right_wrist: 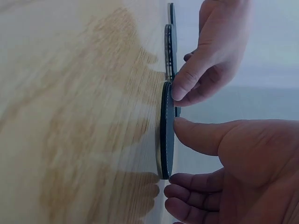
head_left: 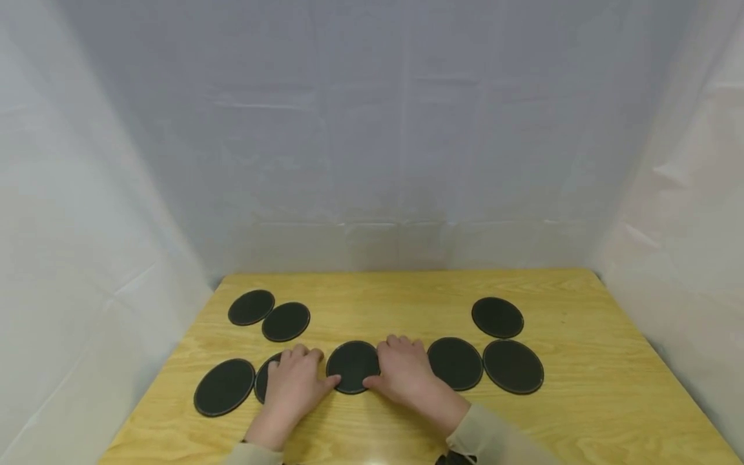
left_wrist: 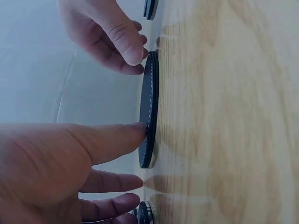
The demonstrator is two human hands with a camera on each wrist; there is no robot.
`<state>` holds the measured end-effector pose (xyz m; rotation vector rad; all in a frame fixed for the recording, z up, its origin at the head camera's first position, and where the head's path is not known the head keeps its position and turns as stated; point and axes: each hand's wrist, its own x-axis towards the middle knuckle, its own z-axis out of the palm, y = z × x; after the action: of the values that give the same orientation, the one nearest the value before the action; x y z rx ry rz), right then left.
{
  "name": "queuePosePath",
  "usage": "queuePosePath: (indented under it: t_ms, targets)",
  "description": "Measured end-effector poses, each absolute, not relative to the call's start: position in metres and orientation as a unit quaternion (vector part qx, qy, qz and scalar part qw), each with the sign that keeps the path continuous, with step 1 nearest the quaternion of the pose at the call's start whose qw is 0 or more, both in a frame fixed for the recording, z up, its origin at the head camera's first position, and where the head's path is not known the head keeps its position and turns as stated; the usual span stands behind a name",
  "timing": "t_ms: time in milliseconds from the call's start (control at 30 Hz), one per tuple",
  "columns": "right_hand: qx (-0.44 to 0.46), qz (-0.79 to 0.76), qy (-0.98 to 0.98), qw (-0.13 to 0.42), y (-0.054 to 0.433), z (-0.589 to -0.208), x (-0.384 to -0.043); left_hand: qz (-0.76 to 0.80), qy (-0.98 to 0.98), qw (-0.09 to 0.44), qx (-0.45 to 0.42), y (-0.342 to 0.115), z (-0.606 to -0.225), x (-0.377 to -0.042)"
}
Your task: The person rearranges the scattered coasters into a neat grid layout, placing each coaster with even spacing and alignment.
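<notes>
A round black coaster (head_left: 353, 367) with light edge stitching lies flat between the two hands. In the left wrist view, the edge of this coaster (left_wrist: 149, 107) shows a dark layered rim. My left hand (head_left: 295, 381) touches its left side with the thumb, the other fingers stretched out over another coaster (head_left: 261, 381), which is partly hidden. On the opposite side, my right hand (head_left: 403, 368) has its thumb at the coaster's lower right and its loosely bent fingers by the right edge. Neither hand wraps around it.
Two coasters (head_left: 456, 363) (head_left: 513, 366) lie to the right, another (head_left: 497, 317) behind them. At left are a front coaster (head_left: 224, 387) and two rear ones (head_left: 252, 307) (head_left: 286, 321). White sheeting (head_left: 401, 161) encloses the wooden table (head_left: 383, 303) at back and sides.
</notes>
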<state>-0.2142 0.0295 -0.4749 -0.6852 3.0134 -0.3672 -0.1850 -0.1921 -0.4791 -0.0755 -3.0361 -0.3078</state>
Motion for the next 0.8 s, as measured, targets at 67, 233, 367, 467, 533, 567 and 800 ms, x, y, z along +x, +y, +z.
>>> queuePosePath:
  t_ms: [67, 233, 367, 467, 533, 567, 800]
  targets:
    - [-0.217, -0.113, 0.969, 0.017, 0.0295, -0.4752, -0.2134, -0.102, -0.993, 0.048, -0.023, -0.1919, -0.4801, -0.1845]
    - [-0.210, -0.099, 0.973, 0.012, 0.0302, -0.4756, -0.2115, -0.112, -0.992, 0.052, -0.025, -0.1926, -0.4813, -0.1843]
    - [-0.209, -0.095, 0.973, 0.005, 0.0300, -0.4763, -0.2111, -0.122, -0.991, 0.053, -0.027, -0.1923, -0.4816, -0.1837]
    - [-0.207, -0.094, 0.974, 0.008, 0.0290, -0.4770, -0.2129, -0.127, -0.990, 0.050, -0.032, -0.1911, -0.4817, -0.1835]
    - [-0.203, -0.095, 0.975, 0.014, 0.0286, -0.4774, -0.2146, -0.128, -0.990, 0.049, -0.034, -0.1902, -0.4822, -0.1837]
    - [-0.200, -0.095, 0.975, 0.017, 0.0285, -0.4777, -0.2154, -0.129, -0.990, 0.048, -0.034, -0.1898, -0.4826, -0.1839]
    - [-0.190, -0.111, 0.975, 0.031, 0.0272, -0.4774, -0.2194, -0.132, -0.989, 0.060, -0.029, -0.1851, -0.4842, -0.1844]
